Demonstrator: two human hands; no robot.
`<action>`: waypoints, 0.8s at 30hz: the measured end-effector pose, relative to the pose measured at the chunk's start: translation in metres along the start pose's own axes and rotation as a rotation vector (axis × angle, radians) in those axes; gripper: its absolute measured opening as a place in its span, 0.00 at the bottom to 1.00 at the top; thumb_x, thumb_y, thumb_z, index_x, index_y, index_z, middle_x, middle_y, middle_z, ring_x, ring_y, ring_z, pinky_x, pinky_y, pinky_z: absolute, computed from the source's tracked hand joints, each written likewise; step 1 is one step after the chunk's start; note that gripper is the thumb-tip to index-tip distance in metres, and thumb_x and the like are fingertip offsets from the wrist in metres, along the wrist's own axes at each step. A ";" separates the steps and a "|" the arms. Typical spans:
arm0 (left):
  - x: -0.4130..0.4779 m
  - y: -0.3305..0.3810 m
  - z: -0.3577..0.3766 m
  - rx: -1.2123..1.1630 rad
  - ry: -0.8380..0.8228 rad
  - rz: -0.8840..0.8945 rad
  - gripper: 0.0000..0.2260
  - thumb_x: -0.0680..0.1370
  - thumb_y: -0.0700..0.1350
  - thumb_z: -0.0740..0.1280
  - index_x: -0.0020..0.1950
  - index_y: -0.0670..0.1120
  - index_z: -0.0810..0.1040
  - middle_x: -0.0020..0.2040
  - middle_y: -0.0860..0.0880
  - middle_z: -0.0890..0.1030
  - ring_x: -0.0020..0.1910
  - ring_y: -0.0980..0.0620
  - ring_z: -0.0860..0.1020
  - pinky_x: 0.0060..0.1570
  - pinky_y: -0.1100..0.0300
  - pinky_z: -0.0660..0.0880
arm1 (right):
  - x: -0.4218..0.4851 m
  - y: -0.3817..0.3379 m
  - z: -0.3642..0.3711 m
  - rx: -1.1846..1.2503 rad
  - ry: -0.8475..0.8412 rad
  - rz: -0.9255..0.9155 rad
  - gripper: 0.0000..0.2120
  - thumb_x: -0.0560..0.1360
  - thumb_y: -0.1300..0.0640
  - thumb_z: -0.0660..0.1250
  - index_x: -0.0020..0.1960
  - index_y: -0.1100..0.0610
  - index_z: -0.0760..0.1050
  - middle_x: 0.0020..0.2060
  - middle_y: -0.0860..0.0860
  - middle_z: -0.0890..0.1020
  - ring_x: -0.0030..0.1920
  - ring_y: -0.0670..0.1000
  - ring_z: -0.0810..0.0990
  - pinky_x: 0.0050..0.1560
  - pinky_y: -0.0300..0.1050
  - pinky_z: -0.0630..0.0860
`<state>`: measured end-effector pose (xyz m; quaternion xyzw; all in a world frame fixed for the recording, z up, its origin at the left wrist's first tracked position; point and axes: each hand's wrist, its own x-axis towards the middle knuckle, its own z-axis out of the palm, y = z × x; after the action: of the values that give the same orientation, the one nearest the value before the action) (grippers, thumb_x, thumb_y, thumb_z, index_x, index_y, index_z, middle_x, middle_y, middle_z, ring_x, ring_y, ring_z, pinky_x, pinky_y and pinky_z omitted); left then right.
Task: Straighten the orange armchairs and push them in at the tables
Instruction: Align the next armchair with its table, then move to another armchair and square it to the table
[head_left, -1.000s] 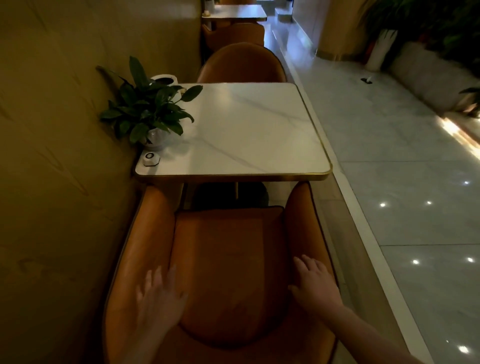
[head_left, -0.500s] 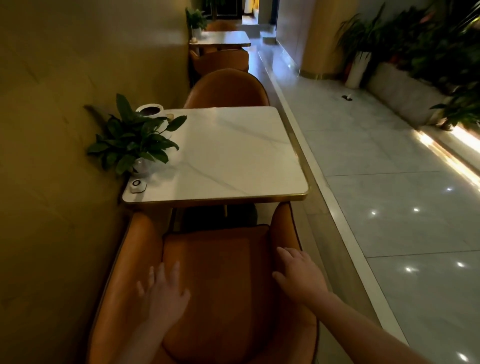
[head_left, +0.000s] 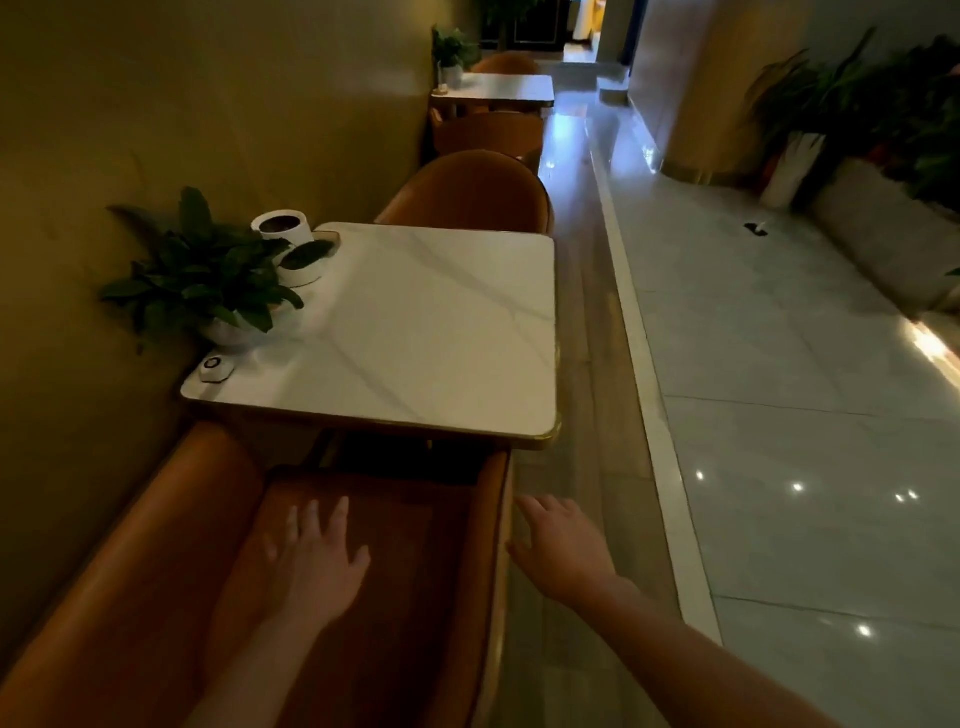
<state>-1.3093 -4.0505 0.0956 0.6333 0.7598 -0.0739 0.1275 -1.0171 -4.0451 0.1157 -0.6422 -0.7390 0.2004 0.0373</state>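
Note:
An orange armchair (head_left: 156, 561) sits right below me, its front tucked under the near edge of a white marble table (head_left: 431, 338). My left hand (head_left: 317, 561) hovers open over the seat cushion, fingers spread. My right hand (head_left: 561, 551) is open just outside the chair's right arm, over the wooden floor strip, not gripping anything. A second orange armchair (head_left: 467, 192) stands at the table's far side, its back towards me. Further along the wall a third armchair (head_left: 488, 137) faces another table (head_left: 501, 88), with a fourth chair (head_left: 506, 63) behind that.
A potted plant (head_left: 202, 280), a white cup (head_left: 283, 228) and a small call button (head_left: 215, 368) stand on the table's wall side. The wall runs along the left. A tiled aisle (head_left: 779, 364) lies to the right, with planters (head_left: 883, 119) beyond.
Both hands have lifted off the near chair; the right one moved from the inner side of the arm to outside it. The view has risen and turned right, showing more of the row.

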 end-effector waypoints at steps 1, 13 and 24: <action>0.000 0.017 -0.002 -0.012 0.013 -0.011 0.34 0.81 0.64 0.53 0.81 0.54 0.42 0.82 0.44 0.47 0.80 0.42 0.45 0.77 0.39 0.48 | 0.001 0.013 -0.012 0.005 0.002 -0.013 0.28 0.79 0.43 0.60 0.76 0.48 0.60 0.69 0.49 0.72 0.69 0.53 0.69 0.66 0.49 0.71; 0.057 0.182 -0.031 -0.064 0.094 -0.009 0.31 0.82 0.62 0.51 0.81 0.53 0.45 0.82 0.44 0.51 0.80 0.43 0.48 0.77 0.41 0.52 | 0.066 0.127 -0.108 0.085 0.063 -0.069 0.23 0.79 0.43 0.62 0.72 0.46 0.65 0.65 0.46 0.75 0.65 0.49 0.72 0.61 0.44 0.73; 0.222 0.298 -0.085 -0.104 0.104 -0.040 0.32 0.81 0.63 0.51 0.81 0.54 0.43 0.82 0.45 0.50 0.80 0.43 0.48 0.76 0.42 0.51 | 0.249 0.208 -0.204 0.079 0.068 -0.073 0.22 0.80 0.44 0.61 0.72 0.47 0.65 0.62 0.47 0.77 0.62 0.48 0.74 0.59 0.44 0.75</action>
<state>-1.0623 -3.7619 0.1277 0.6133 0.7808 -0.0038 0.1193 -0.8022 -3.7345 0.1805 -0.6192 -0.7518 0.2059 0.0948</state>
